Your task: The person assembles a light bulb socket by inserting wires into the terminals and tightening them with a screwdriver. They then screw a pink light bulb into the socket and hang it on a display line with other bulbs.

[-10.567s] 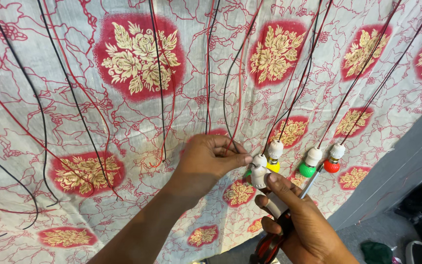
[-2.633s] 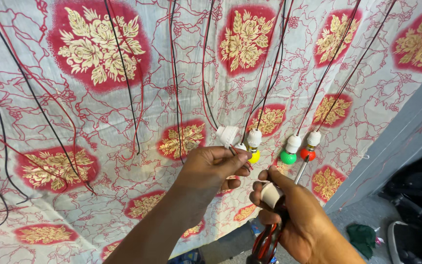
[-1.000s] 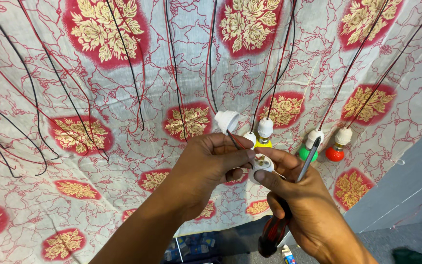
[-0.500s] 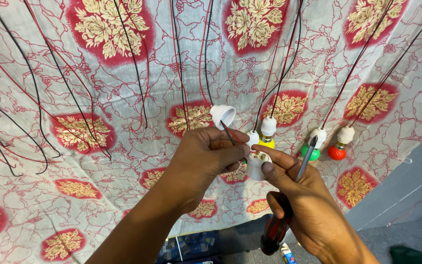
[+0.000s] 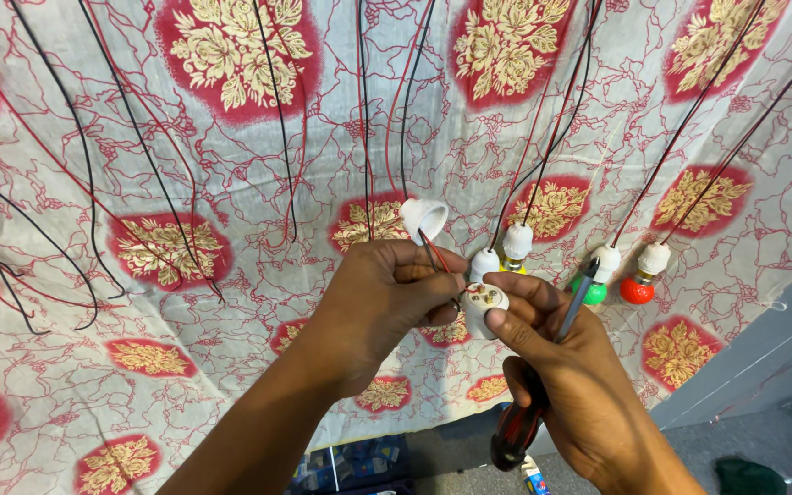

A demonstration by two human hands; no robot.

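Observation:
My left hand (image 5: pixel 387 295) pinches a red and black wire pair (image 5: pixel 433 252) just below a white socket cap (image 5: pixel 424 218) threaded on the wires. My right hand (image 5: pixel 561 367) holds a white bulb-holder body (image 5: pixel 482 301) at its fingertips, brass terminals facing the camera, touching the wire ends. The same hand also grips a screwdriver (image 5: pixel 543 385) with a red and black handle, its shaft pointing up. Behind the hands hang white holders with a yellow bulb (image 5: pixel 515 249), a green bulb (image 5: pixel 595 280) and a red bulb (image 5: pixel 642 280).
A white cloth (image 5: pixel 231 183) with red and gold floral medallions covers the surface behind. Many black and red wires (image 5: pixel 139 137) hang loose across it. A grey floor (image 5: pixel 763 440) shows at lower right, with a dark green item (image 5: pixel 744 477) on it.
Over the last second my hands have stayed together at the holder; the white cap has slid a little higher up the wires. Earlier, my left hand reached among the hanging bulbs.

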